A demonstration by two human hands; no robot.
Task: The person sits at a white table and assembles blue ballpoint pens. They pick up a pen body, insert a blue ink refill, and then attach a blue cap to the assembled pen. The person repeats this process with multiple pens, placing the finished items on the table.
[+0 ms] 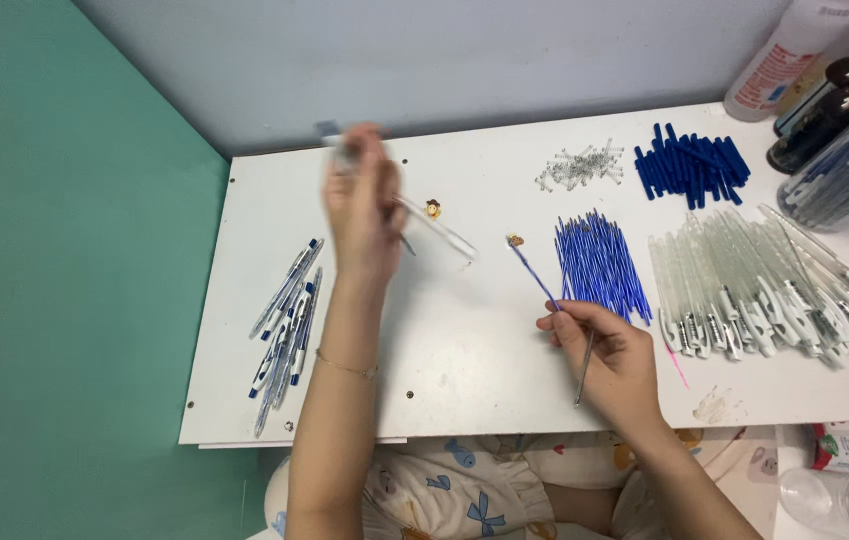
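On the left of the white table [464, 340] we see the finished pens [286, 318] lying in a loose row, well apart from the hands. Our left hand [362, 215] is raised above the table and blurred; its fingers are closed on a clear pen barrel [436, 228], which points down and to the right. Our right hand [612, 360] rests on the table, closed in a pinch on a blue refill [532, 272] that points up and to the left, toward the barrel. A thin metal pin [584, 368] seems to lie under this hand, but we cannot tell if the fingers hold it.

To do this step well, we judge that we must bring the barrel lower and keep it steady, line its open end with the refill tip, and slide the refill in straight, without bending it.

Further right lie the pile of blue refills [599, 265], the small springs [579, 167], the blue caps [692, 165] and the clear barrels [764, 290].
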